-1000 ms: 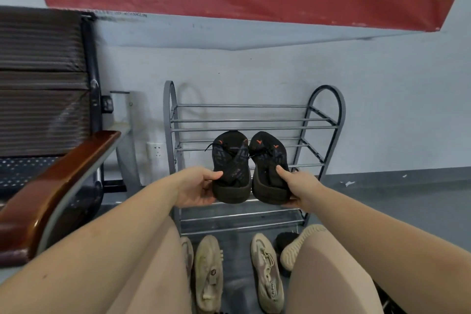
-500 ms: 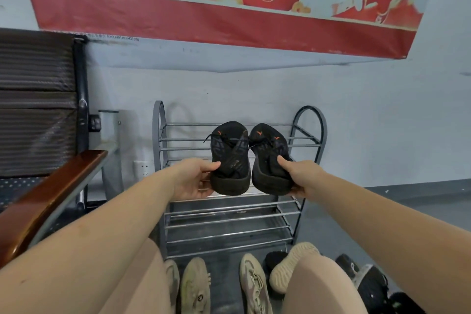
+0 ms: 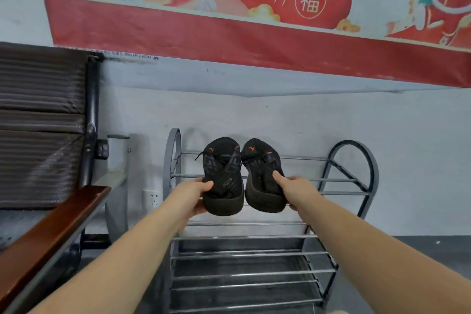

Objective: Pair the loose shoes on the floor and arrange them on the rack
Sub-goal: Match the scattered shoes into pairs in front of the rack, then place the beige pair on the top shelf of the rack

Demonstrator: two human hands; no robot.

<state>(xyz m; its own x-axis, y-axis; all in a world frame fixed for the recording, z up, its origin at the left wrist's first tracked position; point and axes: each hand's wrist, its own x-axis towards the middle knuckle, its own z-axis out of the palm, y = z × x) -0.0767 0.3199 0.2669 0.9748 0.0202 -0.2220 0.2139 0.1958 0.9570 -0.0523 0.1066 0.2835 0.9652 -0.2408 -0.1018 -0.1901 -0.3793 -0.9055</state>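
Both black sneakers are up off the floor, held side by side in front of the shoe rack (image 3: 353, 181), at about the level of its upper tiers. Left hand (image 3: 193, 196) grips the left black sneaker (image 3: 222, 178) at the heel, thumb over the collar, fingers curled under the sole; right hand (image 3: 297, 190) grips the right black sneaker (image 3: 262, 176) the same way. Toes point away toward the wall behind the rack, heels toward the person, inner edges almost touching. Judgement: step in hand is setting this pair on a tier, prob. the top one. To do it well: keep the 2 shoes level w/ each other, push fwd over the rack's front bar, lower so soles span at least 2 rails, not 1, else a shoe tips thru the gap. Keep them parallel, toes to the wall. Release only once both soles sit flat on the rails. Loose lace on the left shoe could snag the rack's left hoop, so keep clear of it. Lower tiers of the rack look bare from here.
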